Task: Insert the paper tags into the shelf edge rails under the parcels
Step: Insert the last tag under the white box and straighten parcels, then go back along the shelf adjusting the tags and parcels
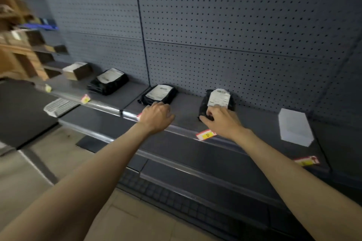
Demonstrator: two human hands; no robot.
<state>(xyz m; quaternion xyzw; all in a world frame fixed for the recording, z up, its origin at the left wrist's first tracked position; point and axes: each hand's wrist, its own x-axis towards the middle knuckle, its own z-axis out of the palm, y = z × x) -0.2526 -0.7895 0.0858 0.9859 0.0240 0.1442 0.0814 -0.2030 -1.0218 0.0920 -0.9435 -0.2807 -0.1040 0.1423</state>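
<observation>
The paper tags are already along the shelf edge rail (182,130): a red-and-yellow one (206,135) sits at the rail just beside the right wrist, another (306,160) lies further right under the white box (294,127), one (139,116) peeks out from behind the left hand, and two more (85,99) (48,88) mark the rail to the left. Such tags look thin, light and floppy; they would likely buckle if pushed from the middle, so pinching a short edge and sliding it into the clear lip seems wisest. The left hand (156,117) hovers over the rail in front of a flat black parcel (158,95), fingers loosely curled, and whether they pinch the tag beneath cannot be told. The right hand (221,121) reaches to a black bagged parcel (216,101), its fingers touching the soft front; a grip is not clear. Behind stands grey pegboard (235,25).
</observation>
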